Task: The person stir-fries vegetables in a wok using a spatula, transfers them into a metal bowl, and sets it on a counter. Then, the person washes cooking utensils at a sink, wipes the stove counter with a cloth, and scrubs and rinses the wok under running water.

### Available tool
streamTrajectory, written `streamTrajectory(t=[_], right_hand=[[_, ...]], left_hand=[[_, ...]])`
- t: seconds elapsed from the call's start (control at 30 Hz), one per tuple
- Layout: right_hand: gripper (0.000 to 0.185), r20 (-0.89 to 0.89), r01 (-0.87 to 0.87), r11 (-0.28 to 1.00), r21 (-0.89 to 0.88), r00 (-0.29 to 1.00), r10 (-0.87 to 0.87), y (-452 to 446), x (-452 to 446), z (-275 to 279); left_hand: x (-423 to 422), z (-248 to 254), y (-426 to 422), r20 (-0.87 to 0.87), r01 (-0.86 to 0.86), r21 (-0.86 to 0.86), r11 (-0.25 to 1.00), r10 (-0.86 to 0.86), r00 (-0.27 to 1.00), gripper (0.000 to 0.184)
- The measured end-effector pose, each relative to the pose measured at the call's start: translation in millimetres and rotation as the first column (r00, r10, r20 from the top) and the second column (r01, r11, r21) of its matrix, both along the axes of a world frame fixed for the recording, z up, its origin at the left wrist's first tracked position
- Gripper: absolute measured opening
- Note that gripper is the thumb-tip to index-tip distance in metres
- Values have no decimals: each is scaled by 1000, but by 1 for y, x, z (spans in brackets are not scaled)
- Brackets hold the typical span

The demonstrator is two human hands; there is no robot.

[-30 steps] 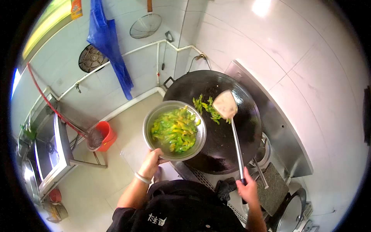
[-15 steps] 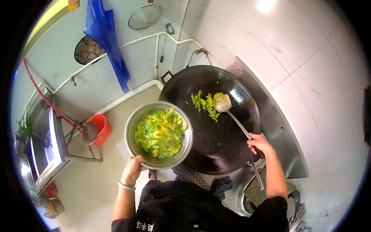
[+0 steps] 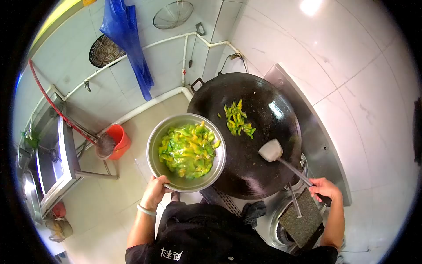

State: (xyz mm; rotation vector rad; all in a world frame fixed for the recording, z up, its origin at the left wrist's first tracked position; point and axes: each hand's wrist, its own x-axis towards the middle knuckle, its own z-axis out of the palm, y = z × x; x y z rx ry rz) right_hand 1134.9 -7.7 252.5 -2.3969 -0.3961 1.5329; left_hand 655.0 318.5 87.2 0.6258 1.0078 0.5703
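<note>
In the middle of the scene, we see a big black wok (image 3: 246, 165) with a small heap of green and yellow vegetable pieces (image 3: 237, 119) lying toward its far side. At the wok's left side, our left hand (image 3: 157, 190) grips the near rim of a metal bowl (image 3: 185, 186), which holds a larger pile of the same vegetables (image 3: 187, 149) and overlaps the wok's edge from above. On the right, our right hand (image 3: 324, 188) is closed around the handle of a spatula (image 3: 271, 150); its pale blade is over the right part of the wok, apart from the small heap. Near us, a black cloth (image 3: 253, 213) lies beside the wok, and far left we see a red bucket (image 3: 121, 143) on the floor (image 3: 127, 185).
</note>
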Motion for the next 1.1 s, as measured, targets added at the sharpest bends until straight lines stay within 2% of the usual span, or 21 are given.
streamTrajectory(t=[0.1, 0.17, 0.23, 0.3, 0.37, 0.43, 0.57, 0.63, 0.83, 0.9, 0.93, 1.03, 1.07, 1.1], right_hand=[[39, -263, 131, 983, 131, 960, -93, -8, -3, -33], [25, -335, 125, 957, 261, 942, -32, 11, -9, -79], [28, -430, 218, 903, 370, 902, -41, 42, -24, -140], [32, -438, 378, 829, 413, 880, -183, 88, -59, -175], [42, -489, 445, 751, 489, 852, -186, 121, -70, -226], [52, -481, 493, 653, 574, 849, -218, 146, -90, -238], [54, -364, 392, 618, 681, 914, -178, 160, -104, -233], [54, -165, 242, 652, 719, 970, -179, 153, -110, -218], [59, 12, 102, 694, 713, 988, -157, 96, -150, -125], [60, 96, 19, 689, 724, 987, -128, 74, -174, -95], [61, 137, 2, 700, 715, 980, -143, 60, -186, -89], [61, 340, -121, 767, 630, 931, -132, 24, -226, -74], [62, 526, -292, 748, 597, 845, -90, 9, -232, -89], [63, 629, -402, 740, 539, 776, -36, 6, -245, -81]], left_hand=[[-3, -6, 0, -17, 18, -14, 1000, -18, 1000, 36], [-3, -10, 0, -8, 7, -22, 1000, -7, 1000, 36], [-4, -15, -4, 6, -19, -37, 999, 19, 1000, 36], [-6, -20, -2, -27, -29, -69, 997, 27, 999, 34], [-3, -9, -3, -16, -48, -63, 997, 47, 999, 35], [-2, -4, -4, -11, -57, -52, 997, 57, 998, 36], [-4, -4, -3, 34, -26, -46, 999, 27, 999, 39], [-2, -5, -3, 43, -25, -48, 999, 27, 999, 39], [-4, -8, -4, 14, 6, -28, 1000, -6, 1000, 35], [3, 13, -8, 59, -20, 8, 1000, 19, 998, 34], [-3, 9, -4, 44, 74, 16, 997, -75, 996, 41], [-1, 10, -6, 93, 59, 27, 998, -61, 994, 42], [-2, 14, -5, 85, 81, 24, 996, -83, 993, 43], [-2, 17, -6, 85, 79, 23, 997, -81, 993, 43]])
